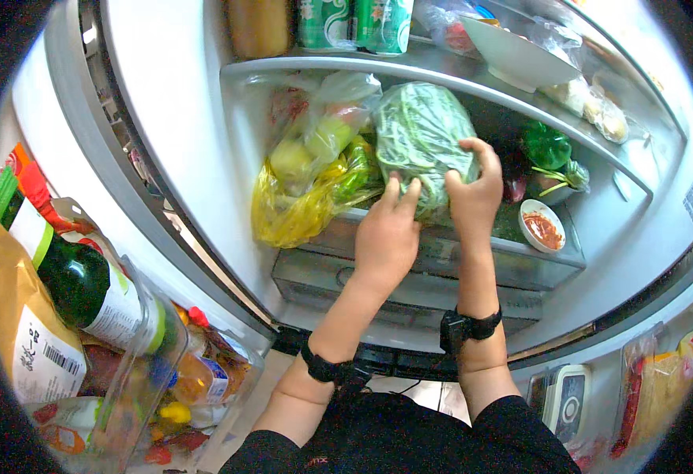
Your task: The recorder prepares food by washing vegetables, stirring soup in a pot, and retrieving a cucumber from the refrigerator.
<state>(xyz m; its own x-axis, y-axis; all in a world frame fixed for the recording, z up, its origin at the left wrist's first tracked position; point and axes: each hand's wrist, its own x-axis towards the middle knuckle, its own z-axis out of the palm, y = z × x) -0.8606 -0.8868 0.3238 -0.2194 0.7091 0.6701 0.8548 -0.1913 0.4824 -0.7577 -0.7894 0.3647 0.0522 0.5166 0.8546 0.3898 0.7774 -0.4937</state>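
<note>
A clear plastic bag of leafy green vegetables (423, 130) rests on the lower shelf of an open refrigerator. My left hand (388, 231) touches the bag's lower left edge with its fingertips. Around the lower right side curl the fingers of my right hand (480, 189), thumb and forefinger apart on the plastic. Left of the bag lie a yellow plastic bag (296, 207) and a clear bag with pale green round produce (331, 133). A small white bowl of red sauce (542, 226) stands to the right, near a green bottle (547, 145). Both wrists wear black straps.
Green cans (385, 26) and a white dish (518, 56) stand on the glass shelf above. Below are clear drawers (406, 284). The left door rack holds a dark bottle (77, 281) and packages; a white-rimmed container (569, 403) sits in the right door.
</note>
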